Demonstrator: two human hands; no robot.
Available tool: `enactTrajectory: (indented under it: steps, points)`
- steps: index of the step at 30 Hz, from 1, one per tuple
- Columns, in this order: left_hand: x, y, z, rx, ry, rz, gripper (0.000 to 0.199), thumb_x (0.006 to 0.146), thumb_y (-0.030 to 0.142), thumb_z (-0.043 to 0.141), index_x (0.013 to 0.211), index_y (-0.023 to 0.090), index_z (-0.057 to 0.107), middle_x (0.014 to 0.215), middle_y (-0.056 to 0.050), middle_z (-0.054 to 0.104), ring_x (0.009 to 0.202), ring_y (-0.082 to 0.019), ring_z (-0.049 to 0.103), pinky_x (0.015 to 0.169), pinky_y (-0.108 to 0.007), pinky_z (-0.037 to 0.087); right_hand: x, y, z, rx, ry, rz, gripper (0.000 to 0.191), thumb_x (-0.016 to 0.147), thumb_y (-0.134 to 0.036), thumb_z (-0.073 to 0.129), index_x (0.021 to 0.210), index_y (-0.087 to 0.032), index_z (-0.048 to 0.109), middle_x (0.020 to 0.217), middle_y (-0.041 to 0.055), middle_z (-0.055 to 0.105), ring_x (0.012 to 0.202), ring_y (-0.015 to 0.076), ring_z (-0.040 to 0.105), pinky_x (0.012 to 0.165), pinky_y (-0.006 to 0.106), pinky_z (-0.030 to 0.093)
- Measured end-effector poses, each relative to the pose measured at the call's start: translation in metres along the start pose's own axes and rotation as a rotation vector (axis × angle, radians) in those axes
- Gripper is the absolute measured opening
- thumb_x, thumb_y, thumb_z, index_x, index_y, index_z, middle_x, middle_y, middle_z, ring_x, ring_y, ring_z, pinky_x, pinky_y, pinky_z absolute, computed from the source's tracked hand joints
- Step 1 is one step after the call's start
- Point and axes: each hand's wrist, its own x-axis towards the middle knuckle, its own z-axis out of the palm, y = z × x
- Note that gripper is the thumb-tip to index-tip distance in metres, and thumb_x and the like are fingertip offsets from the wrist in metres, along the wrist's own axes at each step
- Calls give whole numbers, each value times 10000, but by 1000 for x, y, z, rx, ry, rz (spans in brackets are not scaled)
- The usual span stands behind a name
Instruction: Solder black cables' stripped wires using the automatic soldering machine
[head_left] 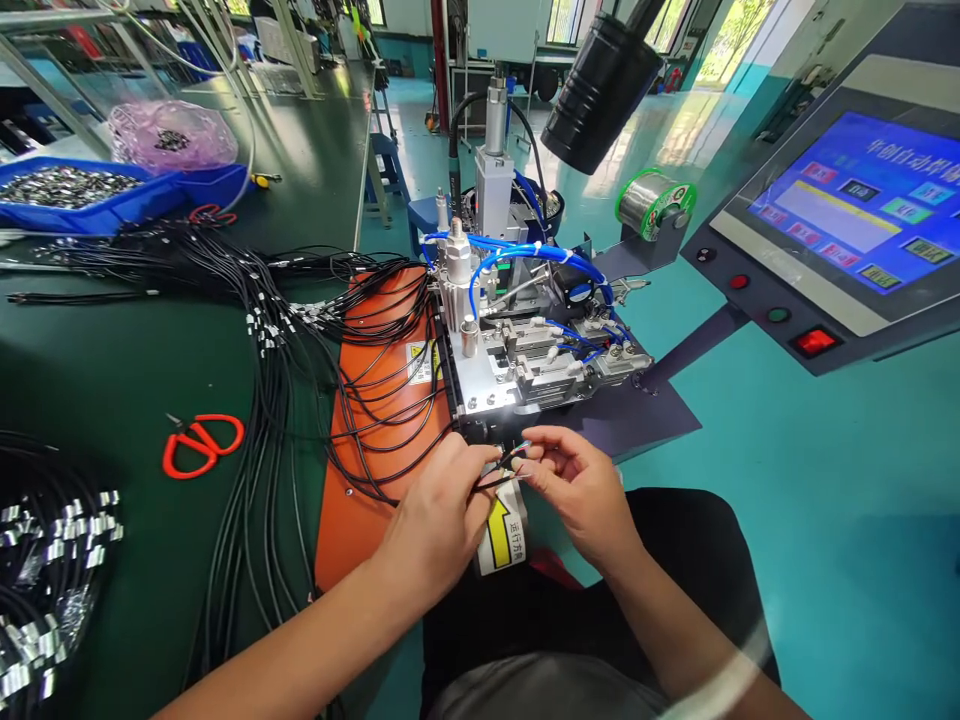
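Note:
Black cables (367, 490) run across an orange plate (352, 545) toward my hands. My left hand (442, 500) is closed around one cable near its end. Fingers of my right hand (574, 485) pinch the thin stripped wires (519, 452) at that cable's tip. Just beyond both hands stands a metal soldering machine (540, 350) with clamps and blue air tubes. Below the fingers is a white label with a yellow arrow (500, 535). The exact wire ends are partly covered by my fingertips.
Red-handled scissors (202, 445) lie on the green table (150, 370) at left, near bundled cables (262, 330). A blue tray (90, 215) holds small metal parts. A solder spool (652, 205) and a control screen (862, 210) stand at right.

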Motion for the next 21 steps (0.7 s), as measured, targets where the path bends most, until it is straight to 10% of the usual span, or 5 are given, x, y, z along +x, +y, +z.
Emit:
enactTrajectory:
  steps: [7, 21]
  points:
    - [-3, -5, 11, 116, 5, -30, 183, 938, 218, 458, 763, 191, 504, 789, 3, 465, 689, -128, 485, 626, -248, 395, -16, 3, -2, -424, 139, -269, 294, 872, -279, 640, 1162, -260, 679, 918, 22, 594, 643, 120, 529, 585, 251, 471]
    - [-4, -5, 12, 193, 4, -13, 178, 933, 228, 454, 766, 200, 510, 782, 9, 478, 663, -123, 500, 599, -241, 396, -18, 7, 5, -488, 90, -393, 250, 922, -254, 567, 1135, -252, 699, 978, 51, 607, 705, 144, 590, 612, 269, 496]
